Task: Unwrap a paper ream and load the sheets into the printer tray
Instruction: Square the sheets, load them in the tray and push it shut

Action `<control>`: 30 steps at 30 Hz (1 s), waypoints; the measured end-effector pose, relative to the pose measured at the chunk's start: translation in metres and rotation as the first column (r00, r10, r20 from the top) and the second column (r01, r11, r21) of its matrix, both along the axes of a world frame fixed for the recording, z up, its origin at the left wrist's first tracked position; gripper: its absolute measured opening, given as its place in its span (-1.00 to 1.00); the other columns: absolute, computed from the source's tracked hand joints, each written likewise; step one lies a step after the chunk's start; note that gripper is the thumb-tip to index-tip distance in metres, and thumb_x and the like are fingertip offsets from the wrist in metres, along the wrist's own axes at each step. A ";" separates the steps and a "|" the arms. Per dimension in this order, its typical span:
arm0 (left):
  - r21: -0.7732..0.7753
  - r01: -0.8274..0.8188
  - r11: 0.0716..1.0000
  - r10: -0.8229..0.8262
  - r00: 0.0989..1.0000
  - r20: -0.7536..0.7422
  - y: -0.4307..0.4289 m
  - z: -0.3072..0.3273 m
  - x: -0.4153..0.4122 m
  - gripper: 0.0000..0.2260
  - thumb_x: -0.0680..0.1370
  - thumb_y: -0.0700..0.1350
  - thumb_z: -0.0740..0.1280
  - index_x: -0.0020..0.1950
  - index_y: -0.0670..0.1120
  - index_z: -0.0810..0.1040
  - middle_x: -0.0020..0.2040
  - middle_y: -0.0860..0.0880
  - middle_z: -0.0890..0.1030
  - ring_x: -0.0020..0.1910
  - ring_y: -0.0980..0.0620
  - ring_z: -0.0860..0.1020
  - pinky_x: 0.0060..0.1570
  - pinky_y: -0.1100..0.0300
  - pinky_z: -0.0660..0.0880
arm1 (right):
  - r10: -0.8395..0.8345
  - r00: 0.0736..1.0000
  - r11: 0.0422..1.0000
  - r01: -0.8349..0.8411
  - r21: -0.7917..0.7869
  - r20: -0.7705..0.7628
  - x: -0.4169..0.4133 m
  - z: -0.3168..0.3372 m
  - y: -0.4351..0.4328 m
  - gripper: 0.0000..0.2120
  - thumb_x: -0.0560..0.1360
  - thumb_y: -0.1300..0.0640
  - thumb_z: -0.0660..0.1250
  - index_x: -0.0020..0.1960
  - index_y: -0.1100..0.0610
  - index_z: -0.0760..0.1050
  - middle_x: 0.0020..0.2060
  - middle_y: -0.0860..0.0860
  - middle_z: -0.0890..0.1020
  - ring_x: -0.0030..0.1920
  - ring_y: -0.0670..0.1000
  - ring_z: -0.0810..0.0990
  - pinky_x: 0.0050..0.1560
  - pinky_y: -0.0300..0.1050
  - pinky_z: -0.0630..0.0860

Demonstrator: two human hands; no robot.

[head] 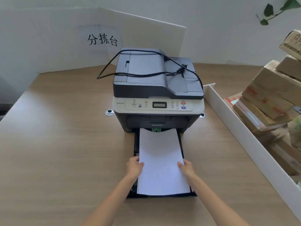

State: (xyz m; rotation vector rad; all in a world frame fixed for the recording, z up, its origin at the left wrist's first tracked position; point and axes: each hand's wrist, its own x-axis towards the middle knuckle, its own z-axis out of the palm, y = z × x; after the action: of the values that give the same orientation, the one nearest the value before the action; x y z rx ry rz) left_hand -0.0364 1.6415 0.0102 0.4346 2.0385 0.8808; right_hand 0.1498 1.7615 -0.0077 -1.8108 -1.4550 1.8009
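My left hand [133, 167] and right hand [186, 167] pinch the side edges of a smooth white rectangular paper stack [160, 160]. It lies in the pulled-out black plastic tray [136, 149], long axis running near-to-far toward the boxy printer [157, 88] on the wood-grain bench [65, 144].

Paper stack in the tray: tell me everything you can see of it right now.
The paper stack is plain white, unwrapped, with square edges. It lies flat in the pulled-out black tray, its far end at the printer's slot and its near edge just short of the tray's front wall. The left hand and right hand grip its side edges, thumbs on top. Its thickness cannot be judged.
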 end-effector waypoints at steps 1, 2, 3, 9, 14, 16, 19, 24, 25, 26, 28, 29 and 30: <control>-0.016 -0.002 1.000 0.002 1.000 -0.005 0.001 -0.004 0.000 -0.77 0.54 -0.30 0.24 0.14 -0.18 0.60 -0.02 -0.16 0.65 -0.27 0.04 0.51 -0.35 0.32 0.42 | 0.001 1.000 1.000 0.000 -0.012 0.010 0.000 -0.003 0.000 -0.77 0.60 0.27 0.11 0.16 0.27 0.49 -0.06 0.15 0.58 -0.08 0.10 0.55 -0.11 -0.09 0.50; -0.030 -0.008 1.000 0.008 1.000 -0.005 0.000 -0.009 0.001 -0.77 0.55 -0.30 0.24 0.14 -0.19 0.60 -0.08 -0.14 0.64 -0.31 0.06 0.49 -0.33 0.31 0.42 | 0.008 1.000 1.000 -0.008 -0.025 0.021 0.002 -0.007 0.000 -0.76 0.60 0.26 0.11 0.17 0.27 0.48 -0.03 0.16 0.59 -0.06 0.12 0.55 -0.02 -0.05 0.50; -0.045 -0.009 0.999 0.009 1.000 -0.003 0.000 -0.012 0.001 -0.77 0.55 -0.30 0.23 0.14 -0.19 0.60 -0.12 -0.13 0.63 -0.34 0.08 0.47 -0.34 0.31 0.41 | 0.018 0.999 0.999 -0.017 -0.032 0.027 0.002 -0.010 0.000 -0.76 0.61 0.25 0.11 0.19 0.27 0.47 0.00 0.18 0.59 -0.03 0.13 0.56 0.05 0.00 0.49; -0.035 -0.020 0.999 0.019 1.000 -0.017 0.002 -0.023 0.002 -0.76 0.56 -0.29 0.23 0.18 -0.17 0.58 0.02 -0.14 0.66 -0.23 0.04 0.54 -0.27 0.31 0.44 | -0.015 0.999 1.000 0.016 -0.026 0.030 0.005 -0.023 0.000 -0.74 0.61 0.25 0.12 0.22 0.28 0.46 0.13 0.21 0.59 0.12 0.18 0.56 0.19 0.02 0.46; -0.010 -0.034 0.999 0.034 0.998 -0.047 0.011 -0.025 0.001 -0.76 0.58 -0.29 0.20 0.19 -0.19 0.56 0.05 -0.15 0.65 -0.05 -0.13 0.61 -0.10 0.10 0.56 | -0.037 0.999 0.999 0.037 0.006 0.034 0.000 -0.026 0.000 -0.73 0.60 0.24 0.12 0.24 0.28 0.47 0.13 0.18 0.60 0.07 0.11 0.54 0.11 -0.07 0.42; -0.014 -0.047 0.999 0.046 0.998 -0.049 0.016 -0.026 0.000 -0.74 0.59 -0.28 0.19 0.24 -0.19 0.52 0.16 -0.19 0.62 0.09 -0.20 0.58 0.01 0.07 0.53 | -0.037 0.999 0.999 0.036 0.011 0.037 -0.004 -0.024 0.002 -0.71 0.61 0.22 0.12 0.28 0.26 0.44 0.16 0.13 0.57 0.11 0.08 0.52 0.14 -0.09 0.40; -0.030 -0.052 0.998 0.050 0.998 -0.048 0.022 -0.028 -0.002 -0.71 0.60 -0.28 0.19 0.31 -0.21 0.47 0.23 -0.22 0.57 0.19 -0.23 0.54 0.15 0.00 0.51 | -0.034 0.998 0.999 0.033 0.027 0.058 -0.013 -0.023 0.006 -0.67 0.61 0.21 0.12 0.34 0.26 0.38 0.26 0.15 0.53 0.26 0.15 0.49 0.29 0.00 0.39; -0.055 -0.091 0.994 0.088 0.994 -0.061 0.025 -0.032 0.001 -0.65 0.61 -0.26 0.17 0.41 -0.20 0.37 0.35 -0.20 0.49 0.30 -0.18 0.48 0.30 0.00 0.44 | -0.007 0.994 0.999 0.002 0.052 0.108 -0.023 -0.022 0.008 -0.61 0.62 0.18 0.11 0.42 0.26 0.27 0.36 0.17 0.45 0.36 0.17 0.39 0.39 0.05 0.33; -0.058 -0.086 0.995 0.082 0.994 -0.065 0.024 -0.034 0.001 -0.64 0.62 -0.25 0.17 0.42 -0.21 0.34 0.37 -0.20 0.46 0.32 -0.18 0.46 0.32 0.00 0.42 | 0.002 0.992 0.998 -0.009 0.061 0.123 -0.024 -0.021 0.007 -0.59 0.62 0.18 0.11 0.44 0.27 0.23 0.38 0.18 0.41 0.39 0.18 0.36 0.42 0.05 0.30; -0.058 -0.074 0.996 0.070 0.995 -0.070 0.024 -0.035 0.001 -0.64 0.62 -0.24 0.16 0.43 -0.21 0.33 0.38 -0.20 0.45 0.33 -0.18 0.45 0.33 0.00 0.42 | 0.008 0.991 0.997 -0.018 0.070 0.137 -0.023 -0.022 0.007 -0.57 0.62 0.17 0.12 0.45 0.28 0.20 0.40 0.19 0.38 0.42 0.18 0.32 0.43 0.06 0.27; -0.048 -0.040 0.998 0.036 0.996 -0.083 0.022 -0.038 0.001 -0.65 0.62 -0.25 0.16 0.41 -0.20 0.34 0.36 -0.18 0.47 0.32 -0.16 0.45 0.28 0.08 0.41 | 0.018 0.989 0.995 -0.032 0.095 0.145 -0.021 -0.024 0.007 -0.59 0.61 0.18 0.13 0.42 0.31 0.23 0.37 0.20 0.41 0.41 0.20 0.34 0.42 0.04 0.29; -0.045 -0.024 0.999 0.020 0.996 -0.088 0.021 -0.039 0.001 -0.66 0.62 -0.25 0.15 0.40 -0.19 0.35 0.35 -0.17 0.48 0.31 -0.15 0.46 0.22 0.14 0.40 | 0.021 0.989 0.994 -0.036 0.104 0.145 -0.020 -0.024 0.008 -0.62 0.61 0.19 0.13 0.39 0.32 0.28 0.34 0.20 0.45 0.38 0.20 0.38 0.39 0.02 0.31; -0.043 -0.014 0.999 0.010 0.996 -0.092 0.021 -0.040 0.001 -0.67 0.62 -0.26 0.15 0.40 -0.18 0.36 0.34 -0.16 0.49 0.30 -0.14 0.47 0.16 0.19 0.39 | 0.022 0.989 0.993 -0.038 0.108 0.143 -0.019 -0.024 0.008 -0.64 0.61 0.19 0.14 0.36 0.32 0.31 0.32 0.20 0.48 0.35 0.19 0.41 0.37 0.02 0.33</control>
State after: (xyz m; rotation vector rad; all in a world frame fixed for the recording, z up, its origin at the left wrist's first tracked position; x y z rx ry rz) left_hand -0.0359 1.6627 -0.0296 0.4466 2.1423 0.8350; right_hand 0.1307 1.7700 -0.0321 -1.9049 -1.6066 1.5987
